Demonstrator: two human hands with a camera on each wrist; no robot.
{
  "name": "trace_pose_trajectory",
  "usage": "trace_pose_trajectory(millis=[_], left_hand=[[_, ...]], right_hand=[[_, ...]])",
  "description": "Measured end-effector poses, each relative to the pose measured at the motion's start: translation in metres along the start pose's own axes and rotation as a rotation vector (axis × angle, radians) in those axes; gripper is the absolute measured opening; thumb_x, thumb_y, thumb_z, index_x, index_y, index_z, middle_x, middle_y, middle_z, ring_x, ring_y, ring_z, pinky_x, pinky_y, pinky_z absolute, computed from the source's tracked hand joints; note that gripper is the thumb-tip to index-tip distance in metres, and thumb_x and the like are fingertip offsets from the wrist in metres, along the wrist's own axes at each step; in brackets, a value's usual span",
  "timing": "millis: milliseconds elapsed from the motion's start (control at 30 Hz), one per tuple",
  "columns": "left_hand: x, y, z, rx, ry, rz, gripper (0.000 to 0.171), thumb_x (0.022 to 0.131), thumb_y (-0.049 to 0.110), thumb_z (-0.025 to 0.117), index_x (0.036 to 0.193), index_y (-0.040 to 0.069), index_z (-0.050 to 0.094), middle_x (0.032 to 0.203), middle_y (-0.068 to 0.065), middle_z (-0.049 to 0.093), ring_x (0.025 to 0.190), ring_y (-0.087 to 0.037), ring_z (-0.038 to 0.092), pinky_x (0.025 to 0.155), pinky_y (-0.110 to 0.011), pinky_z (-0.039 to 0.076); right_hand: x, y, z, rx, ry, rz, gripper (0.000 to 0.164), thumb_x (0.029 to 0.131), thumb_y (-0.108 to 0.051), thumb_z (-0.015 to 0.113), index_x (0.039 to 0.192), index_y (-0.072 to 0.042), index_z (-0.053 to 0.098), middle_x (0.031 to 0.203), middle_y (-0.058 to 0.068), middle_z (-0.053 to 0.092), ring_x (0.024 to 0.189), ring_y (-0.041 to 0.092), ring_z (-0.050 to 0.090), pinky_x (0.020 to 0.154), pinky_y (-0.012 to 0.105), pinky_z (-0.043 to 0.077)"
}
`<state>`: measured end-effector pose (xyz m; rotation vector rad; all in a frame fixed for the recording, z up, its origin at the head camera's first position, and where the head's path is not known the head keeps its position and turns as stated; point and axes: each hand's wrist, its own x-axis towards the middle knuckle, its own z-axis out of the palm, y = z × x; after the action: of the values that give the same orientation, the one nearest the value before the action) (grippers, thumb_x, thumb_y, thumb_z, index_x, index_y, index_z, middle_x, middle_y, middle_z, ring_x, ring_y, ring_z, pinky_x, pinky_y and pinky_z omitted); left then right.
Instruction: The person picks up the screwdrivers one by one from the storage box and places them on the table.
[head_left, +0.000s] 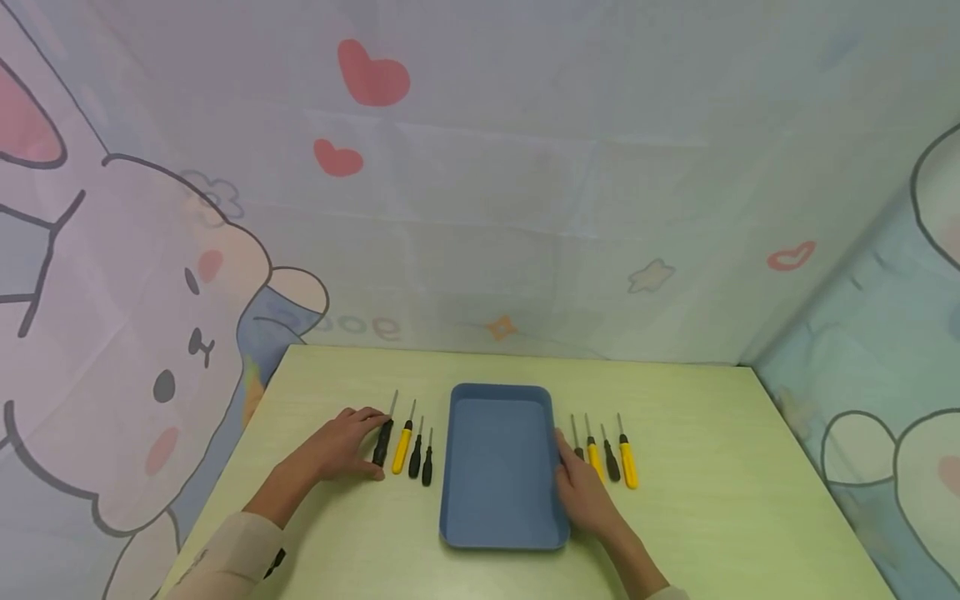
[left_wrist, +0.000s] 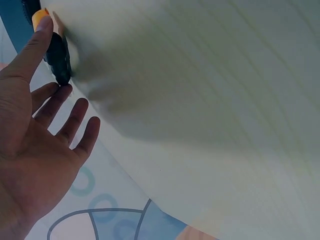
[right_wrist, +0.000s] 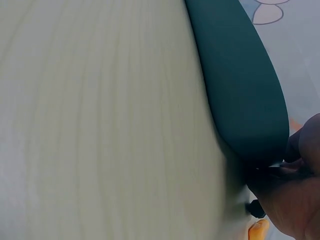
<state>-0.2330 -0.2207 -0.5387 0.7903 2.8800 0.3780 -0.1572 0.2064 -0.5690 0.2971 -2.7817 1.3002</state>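
Observation:
My left hand (head_left: 348, 442) spans the outermost black screwdriver (head_left: 383, 443) of the left row, thumb by the butt of its handle and fingertips by the shaft end. In the left wrist view, thumb and fingertips meet a dark handle (left_wrist: 59, 60), while the other fingers are spread. A shallow blue-grey tray (head_left: 504, 471) lies in the middle with nothing in it. My right hand (head_left: 585, 496) grips its right side wall; the right wrist view has the fingers at the end of the dark tray wall (right_wrist: 245, 85). This hand partly covers the nearest screwdrivers on the right.
Left of the tray stand a yellow screwdriver (head_left: 402, 446) and two smaller black ones, side by side. To its right lies another row, including a black screwdriver (head_left: 611, 460) and a yellow one (head_left: 628, 462). A printed cloth (head_left: 525, 208) hangs behind the pale table (head_left: 735, 500).

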Motion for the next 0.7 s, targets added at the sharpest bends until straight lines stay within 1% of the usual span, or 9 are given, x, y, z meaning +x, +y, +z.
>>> trace_pose_trajectory(millis=[100,167,200,267,367,433,500,600,700], left_hand=[[-0.002,0.000,-0.001,-0.027,-0.004,-0.012,0.095,0.078,0.048,0.094,0.153,0.004,0.055,0.153,-0.016,0.054,0.134,-0.044,0.051,0.107,-0.063,0.049],[-0.003,0.001,-0.002,-0.039,-0.004,-0.013,0.096,0.078,0.048,0.094,0.153,0.004,0.055,0.153,-0.017,0.053,0.135,-0.045,0.051,0.107,-0.063,0.048],[-0.003,0.001,-0.002,-0.049,-0.007,-0.018,0.096,0.078,0.048,0.094,0.154,0.005,0.054,0.153,-0.016,0.053,0.136,-0.045,0.050,0.108,-0.063,0.048],[-0.004,0.000,-0.003,-0.062,-0.006,-0.018,0.096,0.077,0.049,0.094,0.153,0.005,0.055,0.153,-0.016,0.053,0.136,-0.045,0.050,0.108,-0.063,0.048],[-0.004,0.001,-0.004,-0.072,-0.005,-0.018,0.095,0.078,0.051,0.093,0.152,0.004,0.056,0.152,-0.017,0.054,0.135,-0.045,0.050,0.107,-0.063,0.048],[-0.004,0.001,-0.005,-0.075,0.001,-0.025,0.094,0.079,0.053,0.091,0.152,0.004,0.056,0.152,-0.017,0.054,0.136,-0.044,0.050,0.108,-0.062,0.048],[-0.003,0.003,-0.006,-0.072,0.009,-0.029,0.092,0.083,0.056,0.087,0.152,0.004,0.056,0.153,-0.017,0.054,0.137,-0.044,0.050,0.109,-0.062,0.047],[0.000,0.008,-0.010,-0.066,0.028,-0.030,0.089,0.088,0.060,0.080,0.152,0.003,0.055,0.153,-0.018,0.054,0.138,-0.044,0.050,0.111,-0.063,0.045],[0.004,0.017,-0.016,-0.056,0.047,-0.021,0.090,0.091,0.063,0.075,0.152,0.001,0.055,0.153,-0.020,0.053,0.139,-0.045,0.049,0.111,-0.066,0.043]], right_hand=[[0.000,-0.001,0.001,0.012,0.004,0.013,0.057,0.106,0.003,0.045,0.161,0.009,0.033,0.162,0.027,0.043,0.134,0.036,0.058,0.110,0.053,0.048],[0.000,-0.002,0.001,0.021,0.010,0.012,0.057,0.105,0.004,0.045,0.161,0.010,0.033,0.162,0.028,0.042,0.145,0.040,0.048,0.116,0.058,0.042],[0.000,-0.003,0.002,0.024,0.013,0.011,0.057,0.105,0.004,0.045,0.161,0.010,0.033,0.162,0.028,0.041,0.146,0.040,0.047,0.117,0.058,0.041],[0.001,-0.004,0.002,0.024,0.022,0.007,0.058,0.104,0.004,0.045,0.160,0.010,0.033,0.162,0.028,0.042,0.142,0.038,0.052,0.116,0.058,0.042],[0.001,-0.005,0.002,0.016,0.028,0.006,0.059,0.103,0.004,0.048,0.161,0.009,0.033,0.161,0.028,0.044,0.123,0.034,0.059,0.106,0.054,0.049],[0.001,-0.006,0.002,0.015,0.028,-0.001,0.060,0.103,0.003,0.050,0.161,0.009,0.033,0.160,0.028,0.045,0.117,0.033,0.060,0.101,0.053,0.050],[0.000,-0.006,0.001,0.018,0.026,-0.010,0.062,0.103,0.002,0.053,0.161,0.009,0.033,0.160,0.028,0.044,0.125,0.035,0.060,0.104,0.053,0.050],[0.001,-0.007,-0.001,0.031,0.022,-0.027,0.064,0.104,-0.001,0.056,0.162,0.009,0.031,0.162,0.028,0.042,0.141,0.043,0.052,0.114,0.058,0.044],[0.002,-0.008,-0.005,0.051,0.020,-0.045,0.067,0.104,-0.002,0.059,0.163,0.008,0.029,0.163,0.029,0.039,0.145,0.047,0.046,0.115,0.061,0.043]])
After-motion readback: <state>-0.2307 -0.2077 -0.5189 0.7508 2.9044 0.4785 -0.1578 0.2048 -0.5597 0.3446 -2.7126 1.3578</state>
